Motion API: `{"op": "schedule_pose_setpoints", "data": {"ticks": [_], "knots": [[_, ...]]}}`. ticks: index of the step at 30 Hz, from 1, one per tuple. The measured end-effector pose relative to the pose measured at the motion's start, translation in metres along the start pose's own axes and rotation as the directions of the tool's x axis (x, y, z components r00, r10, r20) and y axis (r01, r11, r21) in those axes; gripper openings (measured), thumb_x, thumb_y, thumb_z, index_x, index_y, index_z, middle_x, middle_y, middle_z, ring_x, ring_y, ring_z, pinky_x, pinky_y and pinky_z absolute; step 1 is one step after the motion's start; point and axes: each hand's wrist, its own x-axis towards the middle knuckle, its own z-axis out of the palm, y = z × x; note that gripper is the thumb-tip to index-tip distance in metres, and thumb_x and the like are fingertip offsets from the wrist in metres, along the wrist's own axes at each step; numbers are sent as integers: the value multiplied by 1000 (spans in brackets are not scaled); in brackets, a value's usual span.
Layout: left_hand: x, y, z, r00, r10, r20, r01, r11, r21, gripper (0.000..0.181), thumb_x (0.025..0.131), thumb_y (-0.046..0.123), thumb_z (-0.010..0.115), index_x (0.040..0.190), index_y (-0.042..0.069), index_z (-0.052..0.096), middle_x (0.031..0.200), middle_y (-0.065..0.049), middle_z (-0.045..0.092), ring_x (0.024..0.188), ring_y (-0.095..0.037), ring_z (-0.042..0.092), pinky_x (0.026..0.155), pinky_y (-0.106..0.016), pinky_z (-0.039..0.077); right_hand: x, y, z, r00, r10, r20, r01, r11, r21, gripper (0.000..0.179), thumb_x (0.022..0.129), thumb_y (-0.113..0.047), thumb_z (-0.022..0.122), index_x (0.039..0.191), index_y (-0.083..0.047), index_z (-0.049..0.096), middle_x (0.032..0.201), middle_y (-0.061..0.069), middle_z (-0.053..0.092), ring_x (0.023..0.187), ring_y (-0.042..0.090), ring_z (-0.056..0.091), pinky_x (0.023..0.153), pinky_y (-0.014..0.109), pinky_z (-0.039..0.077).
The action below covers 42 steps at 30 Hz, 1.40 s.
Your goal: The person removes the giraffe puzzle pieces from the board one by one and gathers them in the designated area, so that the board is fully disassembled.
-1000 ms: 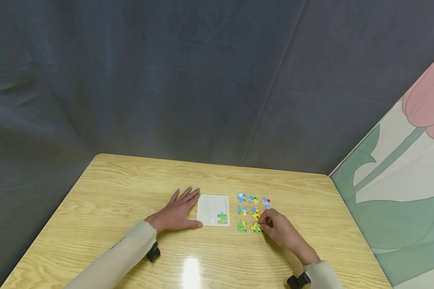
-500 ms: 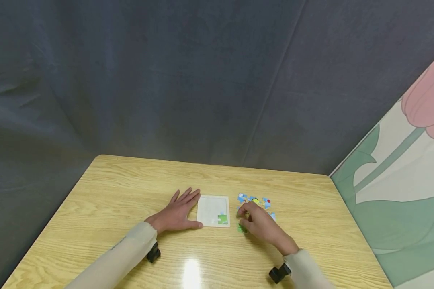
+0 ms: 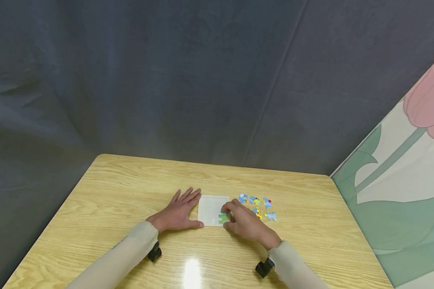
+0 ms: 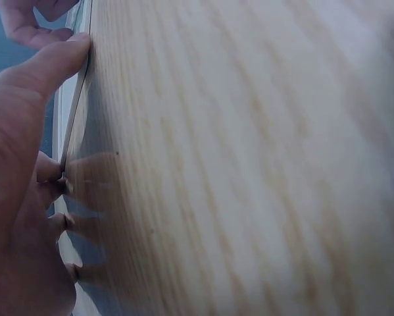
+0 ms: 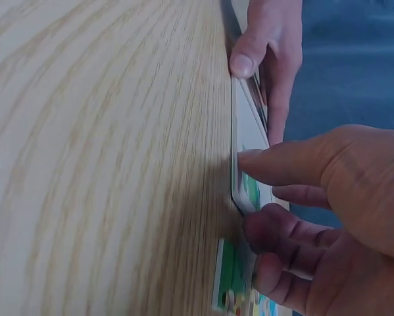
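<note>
A shallow white puzzle tray (image 3: pixel 208 208) lies on the table. In its near right corner sits a green and blue puzzle piece (image 3: pixel 222 218). My left hand (image 3: pixel 176 213) rests with fingers spread at the tray's left side, its thumb at the near left corner. My right hand (image 3: pixel 246 222) reaches over the tray's right edge. Its thumb and curved index finger pinch the green piece from two sides, which the right wrist view shows close to the rim. Several loose blue and yellow puzzle pieces (image 3: pixel 256 201) lie right of the tray, some hidden by the right hand.
The wooden tabletop (image 3: pixel 130 176) extends around the tray, with a bright reflection near its front. Dark curtain (image 3: pixel 188 88) hangs behind the table. A panel with a tulip print (image 3: pixel 401 192) stands along the right side. A green loose piece (image 5: pixel 227 270) lies beside the tray's corner.
My right hand has moved left from the loose pieces to the tray's corner, uncovering a blue piece at the right. The left hand and tray have stayed in place.
</note>
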Motion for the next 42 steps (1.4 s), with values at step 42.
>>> {"op": "schedule_pose_setpoints", "data": {"ticks": [42], "knots": [[-1, 3, -1, 1000, 0, 1, 0, 1000, 0, 103, 98, 62, 69, 171, 7, 22, 182, -7, 13, 170, -34, 5, 135, -66, -2, -19, 17, -29, 990, 123, -64, -114, 984, 134, 18, 107, -7, 62, 123, -10, 71, 98, 1, 67, 63, 5, 47, 57, 22, 43]]}}
